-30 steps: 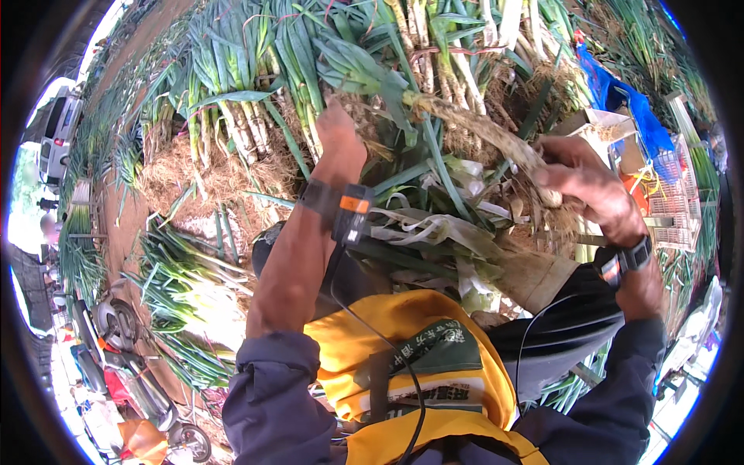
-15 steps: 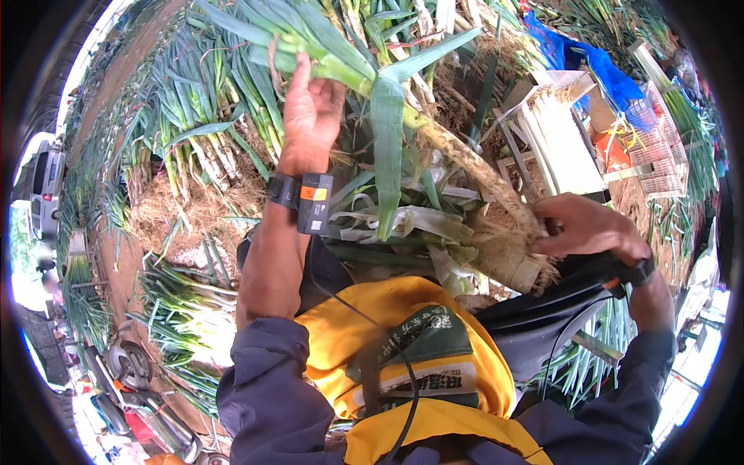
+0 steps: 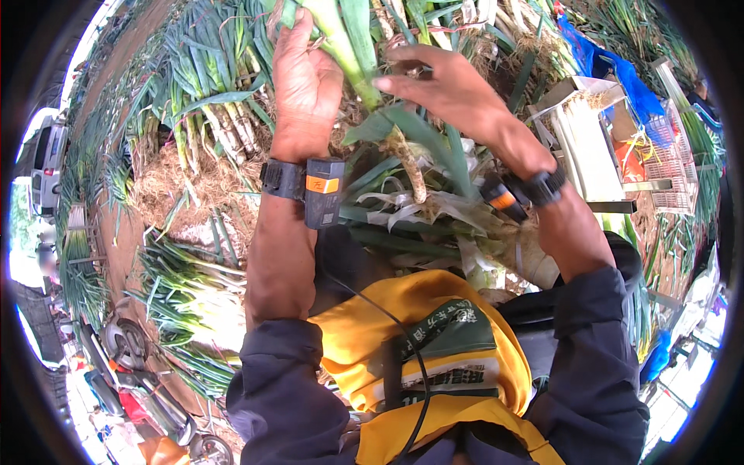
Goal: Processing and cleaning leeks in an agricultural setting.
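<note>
My left hand (image 3: pixel 306 81) grips a leek (image 3: pixel 353 66) at the top, its fingers wrapped round the green upper part. Close against the stalk is my right hand (image 3: pixel 453 89), thumb and forefinger apart, the thumb tip at the stalk's edge. Below them a broad green leaf (image 3: pixel 438 143) droops, smeared by motion. Beside it a short, brown-flecked pale stem (image 3: pixel 409 167) points downward; whether it belongs to the held leek I cannot tell. Peeled leaves and pale scraps (image 3: pixel 418 217) lie under my hands.
Bundled leeks with shaggy roots (image 3: pixel 205 132) stand at the left, with more leeks (image 3: pixel 194 287) lying nearer. At the right, clean white stalks (image 3: pixel 585 143) rest in a frame beside a pale plastic crate (image 3: pixel 674 167) and blue sheeting (image 3: pixel 608 66). My yellow apron (image 3: pixel 418 302) covers my lap.
My right hand has left the leek's root end and come up and left to the stalk near my left hand. The leek has swung from slanting rightward to more upright.
</note>
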Demonstrator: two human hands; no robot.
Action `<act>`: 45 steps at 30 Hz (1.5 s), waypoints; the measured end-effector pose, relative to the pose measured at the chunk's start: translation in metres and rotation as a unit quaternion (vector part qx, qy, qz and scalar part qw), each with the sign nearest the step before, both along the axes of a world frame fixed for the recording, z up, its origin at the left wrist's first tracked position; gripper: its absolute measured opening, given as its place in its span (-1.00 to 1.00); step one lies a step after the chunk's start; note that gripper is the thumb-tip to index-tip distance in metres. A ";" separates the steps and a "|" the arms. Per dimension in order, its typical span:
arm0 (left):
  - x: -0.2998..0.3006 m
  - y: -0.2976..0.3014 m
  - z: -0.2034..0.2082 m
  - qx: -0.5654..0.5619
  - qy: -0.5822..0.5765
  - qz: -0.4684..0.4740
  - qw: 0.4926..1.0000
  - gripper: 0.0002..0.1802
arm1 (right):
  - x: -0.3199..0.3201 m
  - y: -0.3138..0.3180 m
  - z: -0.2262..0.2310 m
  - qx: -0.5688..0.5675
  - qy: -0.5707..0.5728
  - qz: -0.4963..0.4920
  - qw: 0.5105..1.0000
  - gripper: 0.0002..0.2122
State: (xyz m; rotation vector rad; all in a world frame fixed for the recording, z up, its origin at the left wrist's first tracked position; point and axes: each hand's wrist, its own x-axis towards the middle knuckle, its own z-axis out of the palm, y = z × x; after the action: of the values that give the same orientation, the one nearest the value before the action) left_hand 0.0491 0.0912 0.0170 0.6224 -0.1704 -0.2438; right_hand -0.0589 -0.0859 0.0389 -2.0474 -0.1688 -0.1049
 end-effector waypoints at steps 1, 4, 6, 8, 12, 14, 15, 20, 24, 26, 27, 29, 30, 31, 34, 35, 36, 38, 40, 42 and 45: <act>-0.001 -0.002 0.003 -0.004 -0.012 0.001 1.000 -0.58 | 0.013 0.003 -0.009 0.000 0.003 -0.001 1.000 -0.64; -0.005 0.006 0.011 -0.048 -0.022 -0.043 0.998 -0.63 | 0.031 0.016 -0.031 -0.005 -0.084 0.047 0.995 -0.66; -0.026 0.002 0.030 -0.043 -0.048 0.021 0.998 -0.71 | 0.031 0.023 -0.032 0.066 -0.041 0.052 0.996 -0.66; -0.009 0.017 0.013 -0.037 -0.085 -0.016 0.996 -0.59 | 0.038 0.028 -0.039 0.080 -0.033 0.062 0.994 -0.65; -0.005 0.021 0.009 -0.040 -0.122 0.004 0.992 -0.64 | 0.041 0.033 -0.035 0.088 -0.067 0.098 0.989 -0.66; -0.005 0.020 0.008 -0.085 -0.112 -0.023 0.990 -0.68 | 0.035 0.031 -0.031 0.172 -0.025 0.140 0.975 -0.71; -0.005 0.019 0.007 -0.091 -0.112 -0.029 0.989 -0.70 | 0.036 0.030 -0.032 0.164 -0.027 0.134 0.977 -0.75; -0.007 0.015 0.006 -0.054 -0.146 0.004 0.988 -0.66 | 0.022 0.031 -0.024 0.099 -0.069 0.142 0.983 -0.78; -0.006 0.021 0.017 0.022 -0.093 0.117 0.988 -0.62 | -0.002 0.036 -0.034 0.016 -0.121 0.149 0.981 -0.83; 0.005 0.029 0.008 0.038 -0.138 0.129 0.981 -0.61 | -0.010 0.028 -0.036 0.200 0.007 0.093 0.975 -0.84; -0.004 0.022 0.013 0.032 -0.105 0.148 0.983 -0.61 | -0.011 0.014 -0.042 0.184 0.039 0.070 0.980 -0.84; -0.005 0.024 0.018 0.004 -0.050 0.187 0.981 -0.58 | -0.024 0.003 -0.046 0.133 0.086 0.072 0.985 -0.83; -0.002 0.032 0.017 0.008 -0.054 0.195 0.979 -0.58 | -0.034 0.003 -0.046 0.105 0.129 0.072 0.983 -0.84; 0.002 0.042 0.018 -0.008 -0.079 0.191 0.978 -0.59 | -0.041 0.002 -0.059 0.086 0.143 0.071 0.983 -0.82; 0.011 0.050 0.019 -0.006 -0.109 0.194 0.975 -0.64 | -0.082 -0.020 -0.163 -0.203 0.178 0.092 0.958 -0.71; 0.022 0.055 0.014 -0.002 -0.089 0.220 0.971 -0.64 | -0.119 -0.036 -0.206 -0.237 0.115 0.112 0.958 -0.70; 0.031 0.061 0.012 0.006 -0.073 0.249 0.966 -0.65 | -0.149 -0.046 -0.236 -0.266 0.047 0.133 0.954 -0.68; 0.028 0.060 0.015 0.000 -0.100 0.234 0.967 -0.62 | -0.149 -0.052 -0.247 -0.395 0.312 0.254 0.826 -0.69; 0.015 0.052 0.020 0.002 -0.086 0.202 0.976 -0.60 | -0.136 -0.044 -0.203 -0.298 0.305 0.201 0.882 -0.69; 0.010 0.045 0.020 0.022 -0.114 0.235 0.965 -0.60 | -0.102 -0.034 -0.148 -0.203 0.276 0.130 0.930 -0.69; 0.012 0.046 0.015 0.063 -0.078 0.203 0.974 -0.60 | -0.055 -0.004 -0.089 -0.110 0.022 -0.009 0.994 -0.70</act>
State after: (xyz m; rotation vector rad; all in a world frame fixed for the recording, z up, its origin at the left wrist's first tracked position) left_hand 0.0606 0.1371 0.0320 0.7887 -0.1752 0.1922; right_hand -0.1138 -0.0904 -0.0502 -2.2701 -0.1399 -0.0546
